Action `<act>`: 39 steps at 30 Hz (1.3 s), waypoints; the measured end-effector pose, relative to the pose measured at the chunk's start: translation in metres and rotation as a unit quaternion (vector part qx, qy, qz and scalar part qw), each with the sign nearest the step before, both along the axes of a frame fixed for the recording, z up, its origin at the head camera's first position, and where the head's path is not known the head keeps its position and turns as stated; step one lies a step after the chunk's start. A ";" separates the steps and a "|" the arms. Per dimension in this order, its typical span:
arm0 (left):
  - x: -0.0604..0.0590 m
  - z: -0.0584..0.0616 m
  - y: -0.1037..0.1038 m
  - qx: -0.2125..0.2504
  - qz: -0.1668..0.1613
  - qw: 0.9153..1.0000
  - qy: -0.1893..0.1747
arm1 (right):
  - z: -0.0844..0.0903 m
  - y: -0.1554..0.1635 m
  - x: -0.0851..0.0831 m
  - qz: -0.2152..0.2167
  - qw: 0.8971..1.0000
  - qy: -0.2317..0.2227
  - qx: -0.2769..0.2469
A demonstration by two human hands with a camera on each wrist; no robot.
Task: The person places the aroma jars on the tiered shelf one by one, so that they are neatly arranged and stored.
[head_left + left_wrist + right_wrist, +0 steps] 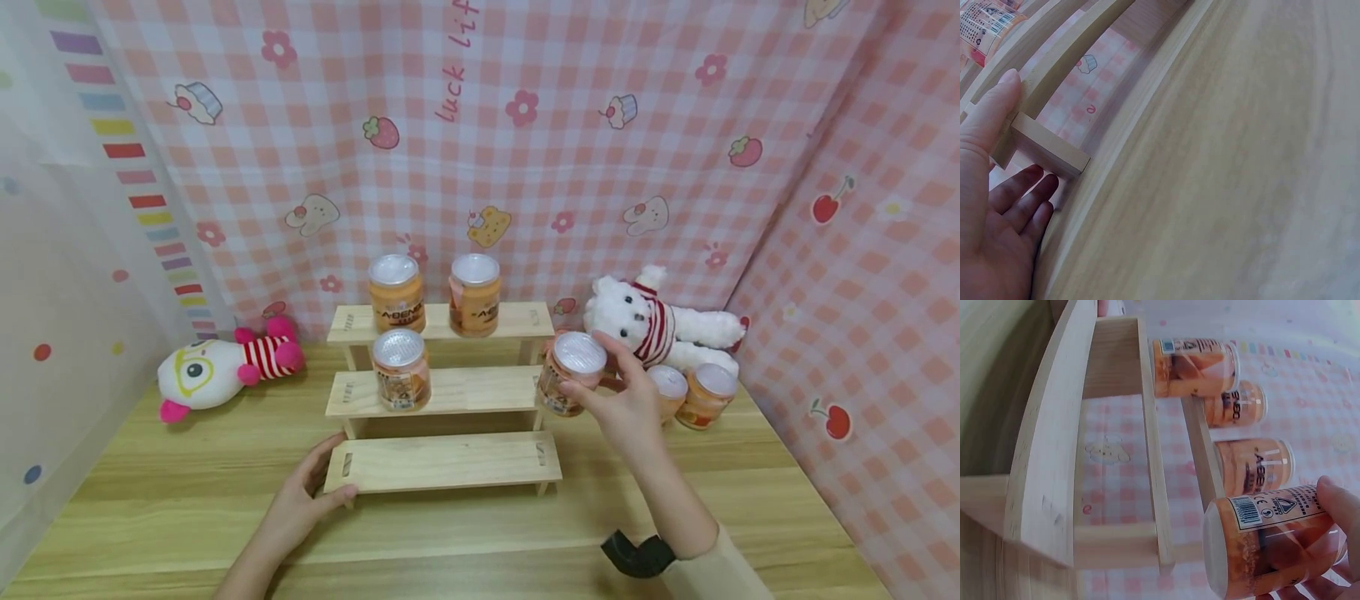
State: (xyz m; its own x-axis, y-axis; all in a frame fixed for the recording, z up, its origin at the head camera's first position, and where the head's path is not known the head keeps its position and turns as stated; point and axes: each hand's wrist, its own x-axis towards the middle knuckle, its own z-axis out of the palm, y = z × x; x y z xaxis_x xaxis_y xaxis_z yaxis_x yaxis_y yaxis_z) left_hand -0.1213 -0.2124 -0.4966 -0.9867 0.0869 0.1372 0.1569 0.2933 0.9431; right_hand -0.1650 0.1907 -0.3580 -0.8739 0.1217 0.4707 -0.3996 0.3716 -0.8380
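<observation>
My right hand (630,404) grips an orange-labelled can (560,385) with a silvery lid, at the right end of the middle step. In the right wrist view, the held can (1272,544) hangs apart from the step. A three-step wooden stand (442,462) stands on the table. My left hand (303,492) holds the left end of its lowest step, thumb at the front and fingers behind. Another can (402,383) stands at the left of the middle step. On the top step are a left can (397,304) and a right can (476,308).
Two more cans, a nearer one (705,404) and a partly hidden one (669,385), stand right of the stand. Behind them lies a white plush bear (660,321). A pink-and-white plush toy (225,367) lies at the left. Checked cloth (525,167) hangs behind the table.
</observation>
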 end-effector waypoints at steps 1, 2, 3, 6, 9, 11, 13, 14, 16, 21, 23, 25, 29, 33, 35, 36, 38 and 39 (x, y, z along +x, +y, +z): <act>0.000 0.000 0.000 0.000 0.000 1.000 0.000 | 0.000 -0.002 -0.001 0.005 1.000 -0.001 -0.001; 0.000 0.000 0.000 0.000 0.000 1.000 -0.001 | 0.001 -0.004 -0.001 0.011 1.000 -0.003 -0.003; 0.000 0.000 0.000 -0.001 0.001 1.000 -0.002 | 0.001 -0.006 -0.002 0.016 1.000 -0.004 -0.003; 0.000 0.001 0.000 -0.003 0.002 1.000 -0.006 | 0.002 -0.012 -0.003 0.032 0.999 -0.007 -0.002; 0.000 0.001 0.000 -0.005 0.005 1.000 -0.007 | 0.003 -0.018 -0.005 0.052 0.998 -0.019 -0.006; -0.001 0.001 0.000 -0.006 0.005 1.000 -0.007 | 0.004 -0.022 -0.006 0.061 0.998 -0.031 -0.006; -0.001 0.001 0.000 -0.004 0.005 1.000 -0.007 | 0.005 -0.026 -0.006 0.069 0.997 -0.044 -0.004; -0.001 0.001 0.000 -0.003 0.005 1.000 -0.006 | 0.006 -0.028 -0.006 0.073 0.996 -0.046 -0.003; -0.002 0.001 0.000 -0.002 0.004 1.000 -0.006 | 0.007 -0.032 -0.007 0.081 0.996 -0.047 0.000; -0.002 0.001 -0.001 -0.006 0.000 1.000 -0.001 | 0.006 -0.041 -0.013 0.097 0.995 -0.021 0.000; -0.002 0.000 -0.001 -0.009 -0.002 1.000 0.001 | 0.006 -0.046 -0.016 0.106 0.994 -0.010 -0.005; -0.003 0.000 -0.001 -0.010 -0.003 1.000 0.004 | 0.005 -0.050 -0.018 0.115 0.993 -0.007 -0.011; -0.002 -0.001 0.000 -0.005 -0.003 1.000 0.006 | 0.005 -0.057 -0.022 0.130 0.991 -0.017 -0.015; -0.002 -0.001 0.000 -0.001 -0.002 1.000 0.008 | 0.004 -0.064 -0.026 0.141 0.990 -0.023 -0.007; -0.002 -0.001 0.000 0.000 -0.002 1.000 0.011 | 0.004 -0.066 -0.028 0.145 0.989 -0.020 -0.001; -0.002 -0.001 0.000 -0.001 -0.002 1.000 0.011 | 0.004 -0.068 -0.029 0.146 0.989 -0.016 0.002; -0.002 -0.002 0.000 -0.001 -0.002 1.000 0.012 | 0.004 -0.070 -0.031 0.149 0.989 -0.012 0.006; -0.002 -0.001 -0.001 -0.002 -0.002 1.000 0.012 | 0.003 -0.071 -0.031 0.150 0.989 -0.011 0.007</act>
State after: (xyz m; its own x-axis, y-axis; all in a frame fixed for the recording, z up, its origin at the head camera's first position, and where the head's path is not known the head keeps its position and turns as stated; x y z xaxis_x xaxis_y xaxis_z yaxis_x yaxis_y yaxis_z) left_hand -0.1228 -0.2130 -0.4981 -0.9829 0.0911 0.1600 0.1802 0.2959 0.9381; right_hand -0.1965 0.1194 -0.3546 -0.8796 -0.1508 0.4511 -0.4755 0.2501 -0.8434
